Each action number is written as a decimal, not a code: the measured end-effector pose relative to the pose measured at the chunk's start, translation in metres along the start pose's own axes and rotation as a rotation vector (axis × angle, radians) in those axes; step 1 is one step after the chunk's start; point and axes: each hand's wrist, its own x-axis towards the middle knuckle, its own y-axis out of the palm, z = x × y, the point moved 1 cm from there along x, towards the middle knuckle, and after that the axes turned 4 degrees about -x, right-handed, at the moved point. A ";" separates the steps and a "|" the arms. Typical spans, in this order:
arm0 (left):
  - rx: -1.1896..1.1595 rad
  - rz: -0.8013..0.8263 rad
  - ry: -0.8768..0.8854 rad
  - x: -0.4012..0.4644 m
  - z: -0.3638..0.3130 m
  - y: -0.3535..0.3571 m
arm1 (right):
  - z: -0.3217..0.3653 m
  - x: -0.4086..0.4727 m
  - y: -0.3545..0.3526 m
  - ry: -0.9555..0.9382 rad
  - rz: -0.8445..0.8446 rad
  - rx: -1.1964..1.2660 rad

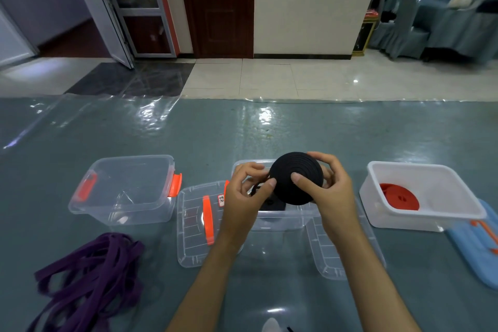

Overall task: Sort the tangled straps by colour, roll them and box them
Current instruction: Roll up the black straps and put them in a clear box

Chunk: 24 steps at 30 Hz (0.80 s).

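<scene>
We see left hand (249, 191) and right hand (327, 186), fingers curled, gripping one black strap roll (296, 178), frame centre; three boxes: clear (121, 188), middle (283, 219), white (423, 194); one purple tangle (89, 275) lower left.

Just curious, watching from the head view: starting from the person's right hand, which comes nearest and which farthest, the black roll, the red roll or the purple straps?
From the right hand:
1. Black roll, held in its fingers, centre.
2. Red roll, in the white box, to the right.
3. Purple straps, loose pile at far left, near the table edge.
</scene>
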 end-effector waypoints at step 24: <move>-0.323 -0.349 -0.330 -0.006 0.040 0.026 | -0.046 0.009 0.016 0.252 -0.277 0.275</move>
